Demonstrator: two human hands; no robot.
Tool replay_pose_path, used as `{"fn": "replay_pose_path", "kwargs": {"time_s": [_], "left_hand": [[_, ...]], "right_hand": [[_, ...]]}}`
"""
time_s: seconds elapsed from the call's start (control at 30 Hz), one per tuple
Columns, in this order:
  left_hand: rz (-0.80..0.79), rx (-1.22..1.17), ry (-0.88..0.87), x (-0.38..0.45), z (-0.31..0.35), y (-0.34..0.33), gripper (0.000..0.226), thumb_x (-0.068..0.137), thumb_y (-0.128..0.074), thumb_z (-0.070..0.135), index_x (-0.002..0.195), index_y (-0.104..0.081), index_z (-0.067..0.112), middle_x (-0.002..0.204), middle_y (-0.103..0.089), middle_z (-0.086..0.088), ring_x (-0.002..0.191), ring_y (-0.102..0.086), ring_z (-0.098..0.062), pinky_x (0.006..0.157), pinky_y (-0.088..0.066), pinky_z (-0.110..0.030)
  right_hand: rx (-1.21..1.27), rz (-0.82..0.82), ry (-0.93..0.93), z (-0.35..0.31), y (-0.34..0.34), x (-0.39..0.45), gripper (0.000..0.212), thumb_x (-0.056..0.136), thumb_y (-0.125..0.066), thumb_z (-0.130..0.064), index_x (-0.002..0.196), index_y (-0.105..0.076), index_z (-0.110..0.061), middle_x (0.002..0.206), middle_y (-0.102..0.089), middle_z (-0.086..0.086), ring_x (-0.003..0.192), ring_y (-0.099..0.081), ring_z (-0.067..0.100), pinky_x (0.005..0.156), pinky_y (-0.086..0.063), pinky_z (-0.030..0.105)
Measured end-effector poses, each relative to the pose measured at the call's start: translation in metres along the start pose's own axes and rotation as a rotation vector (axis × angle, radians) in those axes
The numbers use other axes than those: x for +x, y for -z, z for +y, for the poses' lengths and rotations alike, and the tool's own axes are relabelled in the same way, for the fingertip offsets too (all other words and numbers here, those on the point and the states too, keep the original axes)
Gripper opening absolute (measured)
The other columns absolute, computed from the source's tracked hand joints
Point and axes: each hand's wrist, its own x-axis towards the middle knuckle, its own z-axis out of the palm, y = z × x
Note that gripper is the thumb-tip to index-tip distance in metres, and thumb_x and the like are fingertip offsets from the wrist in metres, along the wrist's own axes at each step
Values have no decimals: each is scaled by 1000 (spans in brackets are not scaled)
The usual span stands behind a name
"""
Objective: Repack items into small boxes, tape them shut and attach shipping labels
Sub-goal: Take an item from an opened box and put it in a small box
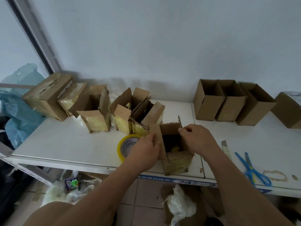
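An open small cardboard box [178, 163] stands at the front edge of the white table [65, 141], with something yellow [175, 149] at its bottom. My left hand [145, 150] grips its left flap. The fingers of my right hand [197, 137] pinch the right flap near its top. A yellow tape roll [124, 146] lies just left of the box, partly hidden by my left hand.
Several used, tape-covered boxes [96, 115] stand in a row at the back left. Three empty new boxes [231, 101] line up at the back right. A utility knife [225, 146] and blue scissors [252, 168] lie to the right. Plastic wrap and bags litter the floor.
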Motion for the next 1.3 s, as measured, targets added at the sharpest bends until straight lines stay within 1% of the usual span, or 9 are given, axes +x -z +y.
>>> {"fn": "replay_pose_path", "kwargs": {"time_s": [0.2, 0.33, 0.53, 0.7, 0.87, 0.97, 1.07, 1.2, 1.3], "left_hand": [[80, -87, 93, 4, 10, -14, 48, 100, -45, 45, 139, -38, 16, 138, -45, -6, 119, -50, -24, 94, -45, -36], [118, -149, 85, 5, 13, -23, 45, 102, -45, 38, 139, -32, 16, 143, -36, -6, 122, -46, -24, 87, -39, -32], [190, -186, 80, 18, 6, -20, 45, 103, -45, 34, 144, -32, 21, 149, -34, -2, 126, -45, -22, 95, -41, -31], [397, 224, -31, 28, 0, -16, 36, 102, -38, 40, 127, -55, 19, 142, -35, -8, 113, -51, -27, 86, -47, -36], [525, 565, -49, 34, 7, -7, 35, 98, -40, 45, 107, -63, 19, 116, -50, -4, 99, -52, -23, 83, -46, -39], [601, 552, -104, 35, 28, 1, 31, 96, -45, 42, 103, -64, 19, 100, -51, -3, 89, -50, -21, 75, -45, -37], [599, 477, -228, 42, 55, 0, 27, 95, -51, 36, 108, -64, 17, 105, -55, -5, 91, -50, -21, 76, -41, -34], [476, 297, -257, 62, 83, -12, 34, 99, -48, 36, 126, -59, 18, 125, -53, -1, 111, -47, -17, 91, -41, -29], [432, 198, -254, 78, 99, -26, 35, 101, -46, 36, 130, -55, 20, 130, -50, 2, 118, -45, -13, 88, -36, -23]], "right_hand": [[328, -9, -203, 17, 8, 0, 24, 105, -40, -31, 103, -57, -14, 100, -58, 7, 92, -56, 22, 84, -51, 38], [754, -77, -459, 28, 1, -5, 19, 102, -49, -33, 112, -54, -18, 102, -60, 6, 96, -59, 27, 79, -56, 42], [866, -48, -440, 26, -13, 3, 17, 103, -46, -34, 95, -56, -22, 97, -60, 4, 91, -59, 22, 80, -55, 39], [720, -12, -353, 24, -18, 14, 22, 103, -43, -40, 101, -56, -23, 105, -61, 5, 100, -59, 25, 91, -55, 46], [793, -99, -355, 28, -4, 17, 25, 101, -50, -40, 94, -61, -19, 101, -66, 8, 91, -65, 21, 78, -59, 35], [716, -162, -345, 34, 14, 24, 40, 96, -50, -52, 101, -64, -15, 98, -71, 5, 91, -69, 20, 79, -58, 35], [638, -111, -300, 40, 36, 42, 46, 96, -47, -56, 105, -63, -14, 102, -70, 4, 93, -67, 18, 82, -55, 35], [341, 185, -101, 46, 60, 71, 32, 101, -47, -41, 102, -59, -12, 104, -64, 9, 88, -61, 17, 79, -50, 31], [102, 358, 35, 51, 69, 100, 31, 101, -49, -28, 127, -55, -10, 130, -52, 12, 106, -56, 18, 86, -42, 27]]}}
